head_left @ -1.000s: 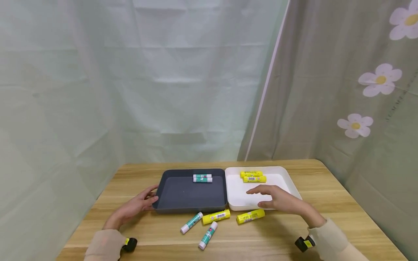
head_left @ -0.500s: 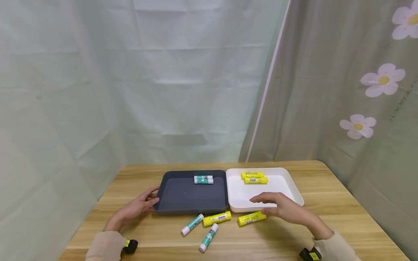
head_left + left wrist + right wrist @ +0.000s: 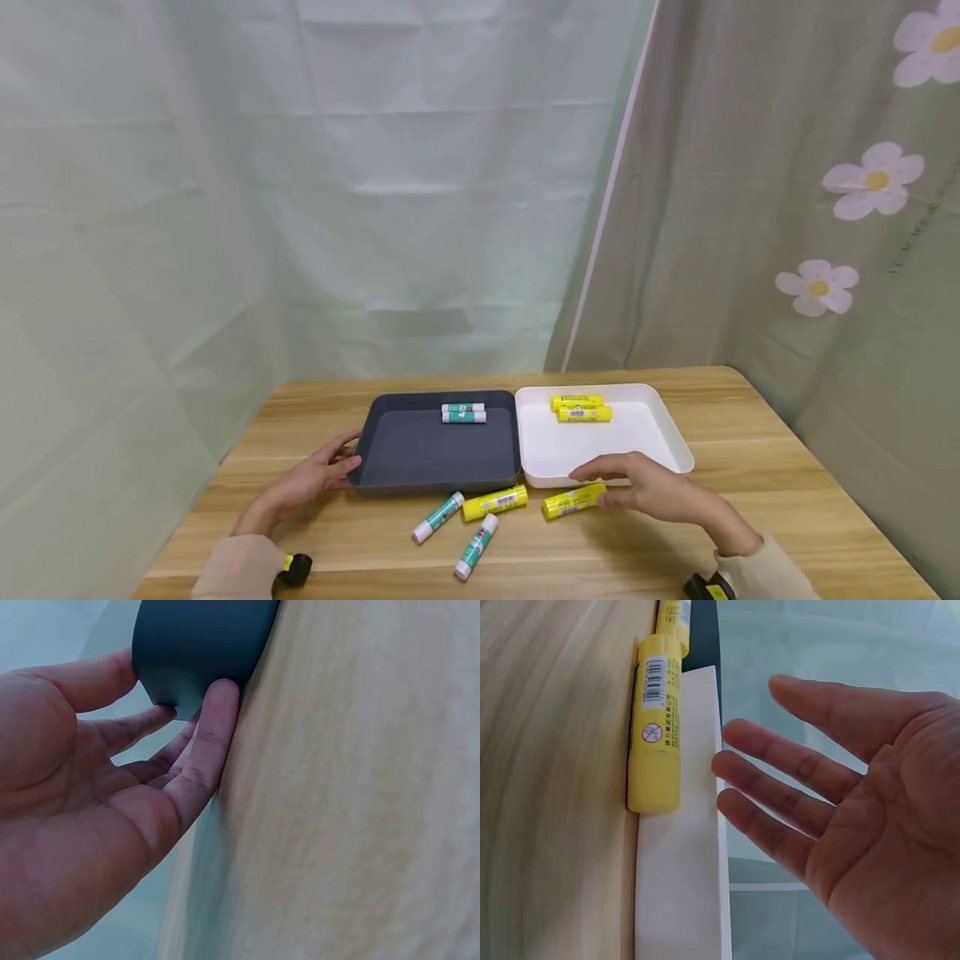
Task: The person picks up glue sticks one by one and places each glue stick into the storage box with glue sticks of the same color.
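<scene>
My left hand (image 3: 318,479) touches the left side of the dark grey tray (image 3: 435,454) with its fingertips, the fingers fairly straight. Up close, the left wrist view shows those fingertips on the outer wall of the tray (image 3: 202,645). My right hand (image 3: 652,487), fingers spread, hovers over the front edge of the white tray (image 3: 630,442). Below its fingers a yellow glue stick (image 3: 572,502) lies on the table; in the right wrist view a gap separates the hand from this glue stick (image 3: 656,724).
Another yellow glue stick (image 3: 495,503) and two teal-and-white glue sticks, one left (image 3: 438,518) and one nearer (image 3: 476,547), lie on the wooden table (image 3: 360,558). Two teal glue sticks (image 3: 463,417) are in the grey tray, two yellow ones (image 3: 585,414) in the white tray. Curtains (image 3: 450,208) hang behind.
My right hand has come down and nearer to me, from over the white tray to above the right yellow glue stick. The left hand has stayed at the grey tray.
</scene>
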{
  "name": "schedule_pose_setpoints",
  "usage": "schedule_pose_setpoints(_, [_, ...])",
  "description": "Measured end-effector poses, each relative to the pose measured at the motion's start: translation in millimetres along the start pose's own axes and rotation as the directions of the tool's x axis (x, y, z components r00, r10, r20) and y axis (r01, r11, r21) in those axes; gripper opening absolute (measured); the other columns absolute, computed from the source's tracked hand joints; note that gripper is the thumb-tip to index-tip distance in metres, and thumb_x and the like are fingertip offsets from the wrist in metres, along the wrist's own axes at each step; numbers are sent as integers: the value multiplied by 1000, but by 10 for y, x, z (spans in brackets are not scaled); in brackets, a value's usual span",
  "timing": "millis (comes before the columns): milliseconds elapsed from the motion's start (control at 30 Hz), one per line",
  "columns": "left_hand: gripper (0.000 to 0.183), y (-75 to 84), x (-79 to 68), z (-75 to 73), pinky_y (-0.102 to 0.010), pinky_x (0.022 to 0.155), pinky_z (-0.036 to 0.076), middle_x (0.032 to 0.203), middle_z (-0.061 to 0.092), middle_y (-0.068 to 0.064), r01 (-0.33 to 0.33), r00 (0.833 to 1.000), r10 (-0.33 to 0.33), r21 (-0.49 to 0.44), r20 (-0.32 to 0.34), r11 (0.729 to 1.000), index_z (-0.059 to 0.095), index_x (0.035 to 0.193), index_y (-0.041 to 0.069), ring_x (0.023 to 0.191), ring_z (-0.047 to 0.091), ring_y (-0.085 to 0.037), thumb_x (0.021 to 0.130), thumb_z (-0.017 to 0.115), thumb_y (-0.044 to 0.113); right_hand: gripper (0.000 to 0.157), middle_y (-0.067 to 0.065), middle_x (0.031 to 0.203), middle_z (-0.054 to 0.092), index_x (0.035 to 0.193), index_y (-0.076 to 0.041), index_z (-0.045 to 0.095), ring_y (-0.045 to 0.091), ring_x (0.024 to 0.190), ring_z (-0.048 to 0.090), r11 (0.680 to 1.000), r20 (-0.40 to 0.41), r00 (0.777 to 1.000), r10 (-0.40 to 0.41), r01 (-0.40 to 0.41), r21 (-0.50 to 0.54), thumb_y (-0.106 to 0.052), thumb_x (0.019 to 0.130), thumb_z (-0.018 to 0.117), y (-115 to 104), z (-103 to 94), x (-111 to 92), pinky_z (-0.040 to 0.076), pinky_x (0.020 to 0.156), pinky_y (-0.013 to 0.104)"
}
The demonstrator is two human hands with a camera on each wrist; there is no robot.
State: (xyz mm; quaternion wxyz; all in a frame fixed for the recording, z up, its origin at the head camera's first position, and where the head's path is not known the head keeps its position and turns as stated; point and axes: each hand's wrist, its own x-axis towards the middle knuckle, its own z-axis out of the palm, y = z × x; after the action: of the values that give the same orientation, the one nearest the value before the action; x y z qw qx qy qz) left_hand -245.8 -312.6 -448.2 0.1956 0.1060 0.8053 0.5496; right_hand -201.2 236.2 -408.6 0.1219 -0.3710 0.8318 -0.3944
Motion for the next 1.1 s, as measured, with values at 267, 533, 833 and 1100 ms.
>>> schedule_pose_setpoints(267, [71,-11,-7,-31,-53,107,49,150,24,-36,11,1000,-11,7,11,1000,9,166,0,137,42,-49,113,50,24,36,3,134,69,136,-11,69,17,125,61,999,45,999,16,-15,-32,-18,101,70,1,21,7,50,106,33])
schedule_pose_setpoints(533, [71,-23,-13,-38,-55,107,48,149,25,-35,18,1000,-18,12,10,1000,9,166,1,136,42,-48,113,49,26,37,-3,136,67,137,-16,68,14,128,59,995,76,997,29,-21,-102,-20,100,71,-12,79,25,50,108,37])
schedule_pose_setpoints(833, [72,-26,0,-26,-52,106,50,149,26,-34,19,1000,-19,8,-1,1000,10,166,1,134,44,-45,112,51,25,44,-4,133,68,135,-18,68,12,125,60,969,92,996,-19,41,-245,-2,94,72,0,176,31,51,106,36])
schedule_pose_setpoints(1100, [71,-38,15,-33,-54,107,49,149,26,-34,20,1000,-20,11,-8,1000,10,166,2,134,44,-45,113,50,25,52,-7,124,67,131,-17,72,10,115,61,940,60,996,-61,77,-332,7,85,74,1,220,46,53,101,37])
